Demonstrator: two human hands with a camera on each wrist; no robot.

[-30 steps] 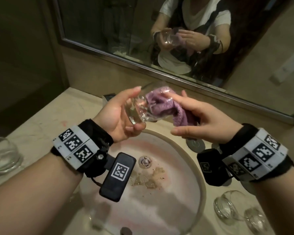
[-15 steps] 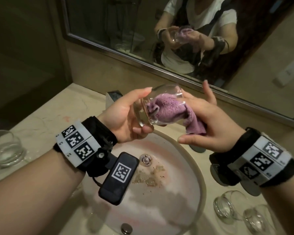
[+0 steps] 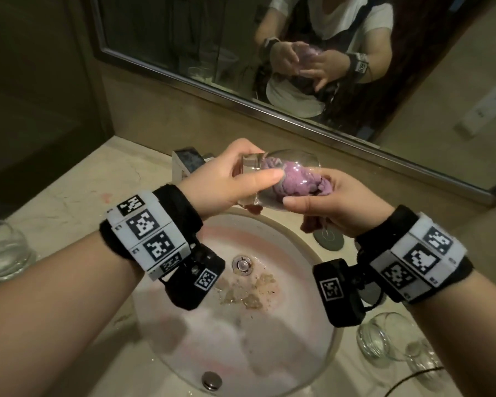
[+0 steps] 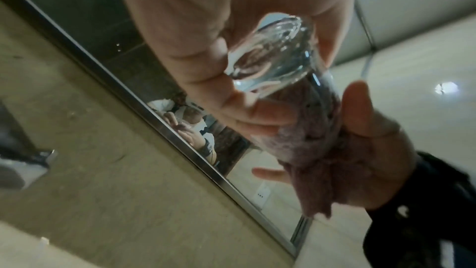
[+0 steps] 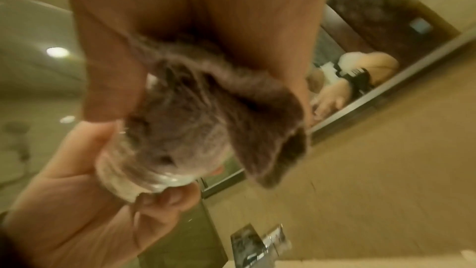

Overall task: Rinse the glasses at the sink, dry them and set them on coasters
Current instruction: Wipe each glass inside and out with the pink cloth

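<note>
A clear glass (image 3: 294,160) lies on its side in the air above the sink (image 3: 304,325). My left hand (image 3: 235,179) grips it round its thick base, thumb on the near side. A purple cloth (image 3: 298,183) is stuffed into the glass's mouth, and my right hand (image 3: 335,207) holds the cloth there with its thumb against the rim. In the left wrist view the glass base (image 4: 273,48) sits between my fingers, with the cloth (image 4: 309,150) beyond. In the right wrist view the cloth (image 5: 206,119) fills the glass (image 5: 134,180).
One glass (image 3: 0,253) stands on the counter at the far left. Two more glasses (image 3: 384,336) (image 3: 424,359) lie right of the sink. A round grey coaster (image 3: 328,239) sits by the sink's rim. The tap (image 3: 188,164) is behind my left hand, a mirror (image 3: 184,38) above.
My left hand has turned the glass and now holds it by the base with the thumb on the near side. My right hand has twisted with the cloth inside the glass.
</note>
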